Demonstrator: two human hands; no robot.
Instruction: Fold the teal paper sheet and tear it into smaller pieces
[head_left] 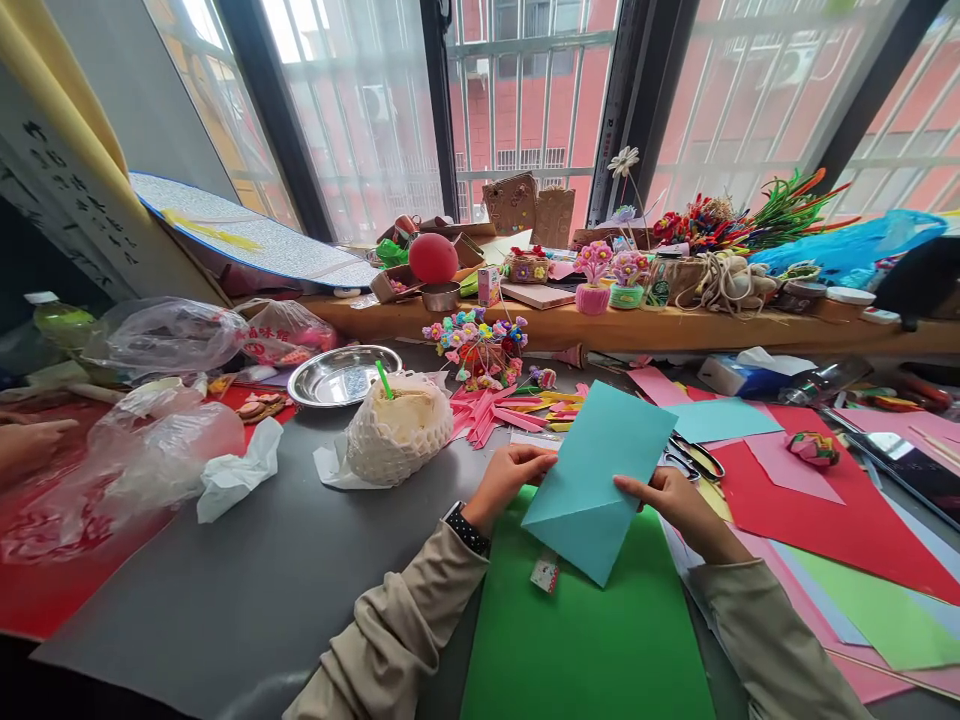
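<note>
A folded sheet of light blue paper [600, 470] is held up and tilted between both my hands, with a diagonal crease across its lower part. My left hand [510, 485] pinches its left edge, thumb in front and the other fingers partly hidden behind. At the right edge my right hand [679, 505] grips it the same way, thumb lying on the front face. Beneath the paper lies a large green sheet [585, 650]. A small printed eraser-like piece [545, 571] rests on the green sheet just under the paper's lower corner.
Scissors [694, 458] lie right of the paper, near red [780, 500] and other coloured sheets. To the left stand a coconut in foam netting [401, 430], a steel plate [315, 385] and plastic bags [165, 460]. Another person's hand [34, 440] shows at far left. Crafts line the windowsill [555, 325].
</note>
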